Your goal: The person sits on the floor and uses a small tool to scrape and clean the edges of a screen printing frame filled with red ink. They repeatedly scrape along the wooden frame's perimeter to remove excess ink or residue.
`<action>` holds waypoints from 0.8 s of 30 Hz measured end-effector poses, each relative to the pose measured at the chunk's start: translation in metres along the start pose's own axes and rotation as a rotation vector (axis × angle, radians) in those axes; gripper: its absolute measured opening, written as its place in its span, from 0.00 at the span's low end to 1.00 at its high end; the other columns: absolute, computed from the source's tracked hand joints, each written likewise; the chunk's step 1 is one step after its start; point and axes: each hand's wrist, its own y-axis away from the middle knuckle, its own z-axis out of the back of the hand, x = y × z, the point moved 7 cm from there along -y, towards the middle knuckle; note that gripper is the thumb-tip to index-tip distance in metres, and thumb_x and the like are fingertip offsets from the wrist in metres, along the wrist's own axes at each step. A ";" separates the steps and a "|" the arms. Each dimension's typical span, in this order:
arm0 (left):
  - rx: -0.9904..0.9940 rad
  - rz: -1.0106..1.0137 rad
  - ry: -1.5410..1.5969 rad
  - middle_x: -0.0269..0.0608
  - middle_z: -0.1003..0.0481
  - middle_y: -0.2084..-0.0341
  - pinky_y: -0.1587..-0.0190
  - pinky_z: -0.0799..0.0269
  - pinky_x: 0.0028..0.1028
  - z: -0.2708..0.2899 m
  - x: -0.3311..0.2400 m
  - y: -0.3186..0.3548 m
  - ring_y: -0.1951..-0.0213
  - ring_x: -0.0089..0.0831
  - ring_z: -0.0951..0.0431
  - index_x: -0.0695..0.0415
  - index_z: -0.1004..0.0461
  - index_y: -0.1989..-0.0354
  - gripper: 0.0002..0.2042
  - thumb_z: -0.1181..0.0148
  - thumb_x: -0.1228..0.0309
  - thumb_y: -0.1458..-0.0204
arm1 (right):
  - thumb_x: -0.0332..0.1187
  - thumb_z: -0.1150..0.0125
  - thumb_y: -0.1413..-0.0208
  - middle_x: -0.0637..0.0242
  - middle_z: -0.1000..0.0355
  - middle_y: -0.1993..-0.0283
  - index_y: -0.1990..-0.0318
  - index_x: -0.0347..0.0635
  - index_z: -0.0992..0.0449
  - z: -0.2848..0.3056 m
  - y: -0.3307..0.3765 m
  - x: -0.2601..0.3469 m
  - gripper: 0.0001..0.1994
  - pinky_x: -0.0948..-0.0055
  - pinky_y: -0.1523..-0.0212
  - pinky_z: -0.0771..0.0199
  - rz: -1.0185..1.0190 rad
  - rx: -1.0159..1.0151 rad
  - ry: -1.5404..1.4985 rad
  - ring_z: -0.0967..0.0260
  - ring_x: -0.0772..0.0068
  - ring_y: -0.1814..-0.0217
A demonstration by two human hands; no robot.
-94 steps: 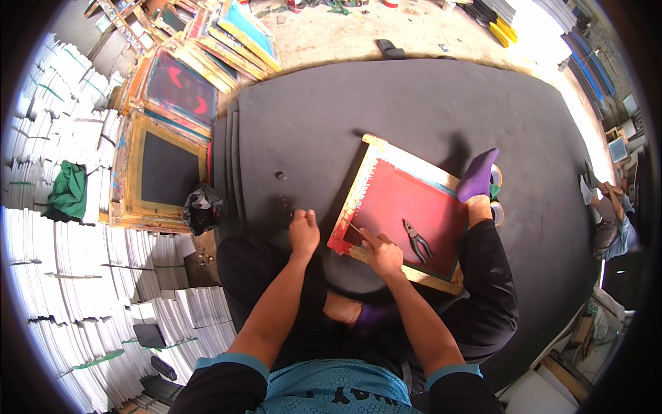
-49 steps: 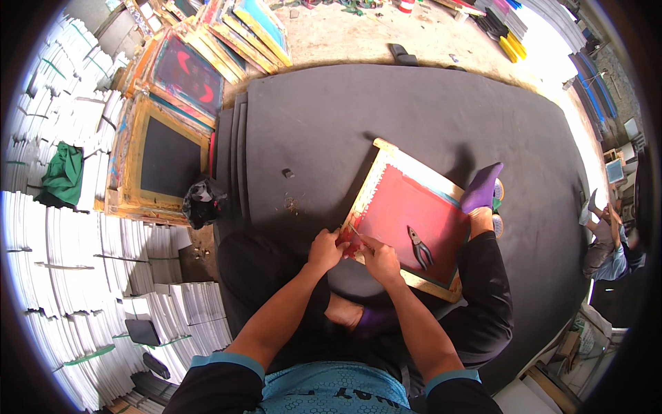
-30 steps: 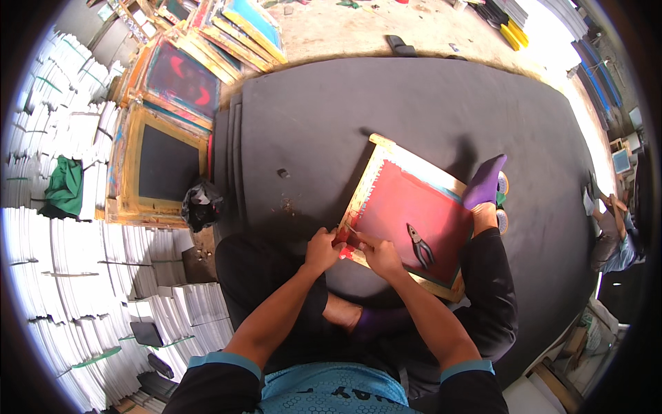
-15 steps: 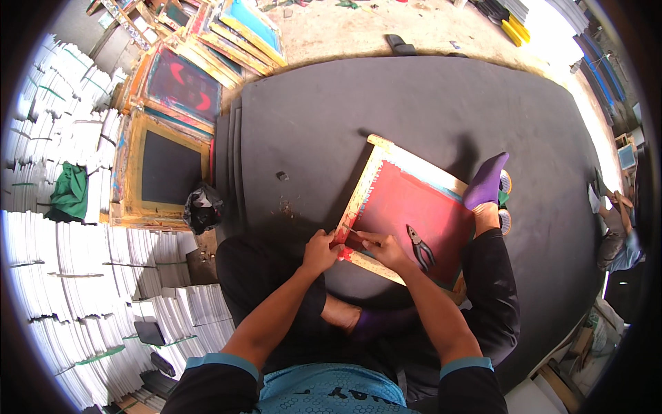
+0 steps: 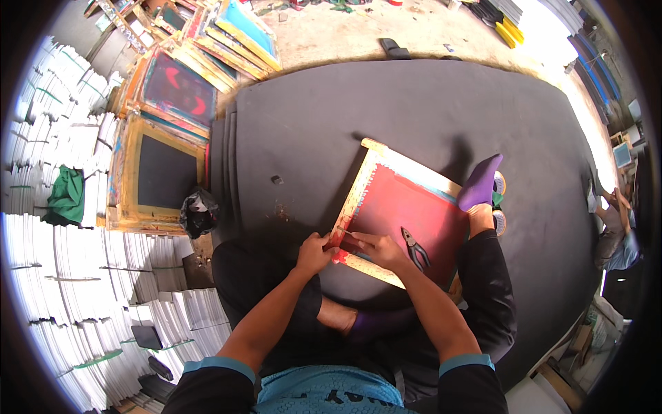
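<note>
Both hands work at the near left corner of a wooden screen-printing frame [image 5: 355, 190].
From my head camera I see the left hand [image 5: 316, 254] touching that red-stained corner, while the right hand [image 5: 384, 250] pinches a thin tool [image 5: 345, 232], too small to identify, pointed at the left rail; I have pliers [image 5: 416, 250] lying on the red mesh [image 5: 410, 203], just right of the right hand, a purple-socked foot [image 5: 480, 183] at the frame's far right corner, black matting [image 5: 310, 117] beneath, and a black plastic bag [image 5: 198, 211] farther left, beside stacked screens [image 5: 127, 186].
</note>
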 end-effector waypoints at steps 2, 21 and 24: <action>-0.011 0.004 0.030 0.51 0.26 0.64 0.55 0.25 0.44 0.003 -0.001 0.003 0.60 0.50 0.21 0.52 0.19 0.42 0.26 0.26 0.58 0.50 | 0.37 0.39 0.33 0.58 0.19 0.61 0.37 0.57 0.21 0.008 0.011 0.042 0.18 0.60 0.67 0.16 0.083 -0.043 0.679 0.18 0.52 0.65; -0.012 -0.002 0.046 0.51 0.25 0.65 0.55 0.24 0.45 0.003 0.001 0.002 0.60 0.51 0.20 0.52 0.18 0.45 0.25 0.25 0.58 0.51 | 0.39 0.41 0.32 0.57 0.17 0.59 0.39 0.61 0.19 0.007 0.006 0.048 0.16 0.53 0.61 0.17 -0.045 -0.052 0.659 0.18 0.51 0.63; -0.001 -0.003 0.046 0.51 0.25 0.65 0.55 0.24 0.45 0.002 0.002 0.001 0.60 0.51 0.20 0.52 0.18 0.45 0.25 0.25 0.58 0.51 | 0.40 0.41 0.31 0.53 0.18 0.59 0.39 0.63 0.18 0.007 0.003 0.045 0.16 0.57 0.59 0.17 -0.027 -0.067 0.528 0.18 0.53 0.62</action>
